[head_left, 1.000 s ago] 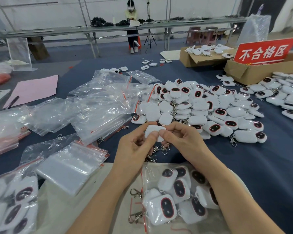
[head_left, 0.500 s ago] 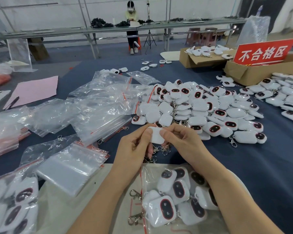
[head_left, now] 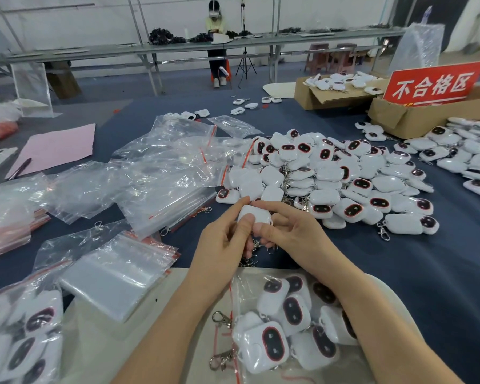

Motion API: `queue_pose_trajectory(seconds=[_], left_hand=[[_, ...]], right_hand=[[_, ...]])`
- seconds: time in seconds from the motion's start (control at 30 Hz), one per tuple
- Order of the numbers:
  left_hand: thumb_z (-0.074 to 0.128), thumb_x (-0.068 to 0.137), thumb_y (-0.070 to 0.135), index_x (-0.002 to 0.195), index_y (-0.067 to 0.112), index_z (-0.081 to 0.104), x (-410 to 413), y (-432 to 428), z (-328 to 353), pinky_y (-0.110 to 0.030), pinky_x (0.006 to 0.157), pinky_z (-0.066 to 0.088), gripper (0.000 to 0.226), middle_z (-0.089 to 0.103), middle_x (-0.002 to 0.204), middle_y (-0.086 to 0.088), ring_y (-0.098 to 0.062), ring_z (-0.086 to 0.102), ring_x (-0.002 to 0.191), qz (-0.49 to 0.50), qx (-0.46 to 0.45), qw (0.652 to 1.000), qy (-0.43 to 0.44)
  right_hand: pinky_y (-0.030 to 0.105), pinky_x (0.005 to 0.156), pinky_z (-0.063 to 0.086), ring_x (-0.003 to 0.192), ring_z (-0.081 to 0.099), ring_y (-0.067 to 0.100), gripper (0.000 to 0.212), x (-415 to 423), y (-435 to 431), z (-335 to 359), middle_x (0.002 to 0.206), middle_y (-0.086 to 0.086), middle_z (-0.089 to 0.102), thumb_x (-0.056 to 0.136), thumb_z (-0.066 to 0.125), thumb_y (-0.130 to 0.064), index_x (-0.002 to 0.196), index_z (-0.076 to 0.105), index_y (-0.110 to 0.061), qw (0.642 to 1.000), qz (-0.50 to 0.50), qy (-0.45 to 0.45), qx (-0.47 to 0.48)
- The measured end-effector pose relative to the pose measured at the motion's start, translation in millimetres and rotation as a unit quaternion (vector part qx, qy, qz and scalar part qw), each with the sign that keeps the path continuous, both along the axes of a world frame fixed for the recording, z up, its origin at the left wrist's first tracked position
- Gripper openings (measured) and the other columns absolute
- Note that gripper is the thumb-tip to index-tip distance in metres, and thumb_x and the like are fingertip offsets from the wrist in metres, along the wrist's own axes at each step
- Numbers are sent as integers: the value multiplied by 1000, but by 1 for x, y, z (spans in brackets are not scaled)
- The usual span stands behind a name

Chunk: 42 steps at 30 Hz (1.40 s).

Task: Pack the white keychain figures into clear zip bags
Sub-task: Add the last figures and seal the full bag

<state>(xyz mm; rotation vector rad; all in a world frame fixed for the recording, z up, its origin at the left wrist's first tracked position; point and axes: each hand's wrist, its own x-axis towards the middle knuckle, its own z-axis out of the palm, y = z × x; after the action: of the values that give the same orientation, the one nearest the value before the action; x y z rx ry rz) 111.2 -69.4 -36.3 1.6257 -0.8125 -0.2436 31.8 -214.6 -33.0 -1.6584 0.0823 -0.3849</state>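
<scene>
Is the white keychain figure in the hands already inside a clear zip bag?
No; the left hand and right hand hold the white keychain figure bare.

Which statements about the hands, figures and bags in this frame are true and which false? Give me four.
1. The left hand and right hand both grip one white keychain figure. True.
2. That figure is already inside a bag. False: it is held bare, outside any bag.
3. The clear zip bag nearest the person holds several figures. True.
4. The red sign stands at the person's left. False: it stands at the right, by a cardboard box.
</scene>
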Motion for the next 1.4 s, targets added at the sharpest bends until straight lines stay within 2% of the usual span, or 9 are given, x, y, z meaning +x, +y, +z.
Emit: queue_pose_trajectory(seconds=[0.1,0.2,0.47,0.63,0.8,0.97,1.17,1.3,1.4], left_hand=[[49,107,22,141,26,56,0,1,1,-11,63,47,36,61,58,3,-7,59,56,-14,-6,1000,11],[49,106,23,139,24,58,0,2,1,-12,65,48,34,62,59,1,-9,62,59,-28,-12,999,24],[47,108,24,128,35,64,5,4,-1,-25,68,57,29,64,63,-3,-15,63,61,-47,-37,997,49],[46,108,23,124,38,65,5,4,1,-26,66,56,29,65,62,-2,-13,63,59,-46,-44,997,52],[44,109,20,129,26,65,5,3,1,-25,67,55,29,66,64,-3,-15,64,61,-37,-41,997,50],[44,109,18,132,20,61,4,2,1,-26,67,56,29,67,65,-7,-19,65,62,-34,-57,995,73],[59,103,24,130,34,62,4,1,1,-18,66,52,29,66,60,-4,-13,64,59,-26,-23,999,41],[61,101,21,115,41,72,3,2,1,-18,60,51,26,61,58,-13,-14,59,53,-33,-49,997,48],[60,102,24,115,38,73,3,4,1,-18,60,52,23,62,57,-10,-14,60,53,-44,-53,997,42]], right_hand=[[18,72,54,73,66,7,35,0,-2,-2,80,-4,74,90,75,-29,114,68,-53,1000,-1,-8,-14],[18,72,54,74,65,6,37,-1,-2,-1,80,-5,74,92,73,-25,116,68,-52,1000,3,-13,-16],[19,73,54,76,66,8,42,-3,-1,1,83,-2,75,94,68,-12,114,71,-49,1000,0,-18,11],[17,70,53,75,68,8,39,-4,-1,2,81,-3,75,95,65,-8,116,70,-40,999,-9,-12,28],[18,69,53,73,68,8,35,-2,0,1,75,-3,74,95,63,-4,118,67,-31,999,-26,-3,43],[18,70,53,73,69,11,26,-2,-3,1,77,4,75,93,68,-10,117,67,-21,997,-43,14,60],[19,70,55,75,71,14,27,-5,-2,5,95,10,76,88,73,-7,115,71,-12,995,-45,13,90],[18,68,54,73,70,10,21,-5,-1,6,86,6,74,87,74,-5,104,74,-16,995,-52,9,88],[17,68,54,71,69,9,18,-6,-2,7,81,1,74,87,74,-6,101,74,-16,995,-49,8,84]])
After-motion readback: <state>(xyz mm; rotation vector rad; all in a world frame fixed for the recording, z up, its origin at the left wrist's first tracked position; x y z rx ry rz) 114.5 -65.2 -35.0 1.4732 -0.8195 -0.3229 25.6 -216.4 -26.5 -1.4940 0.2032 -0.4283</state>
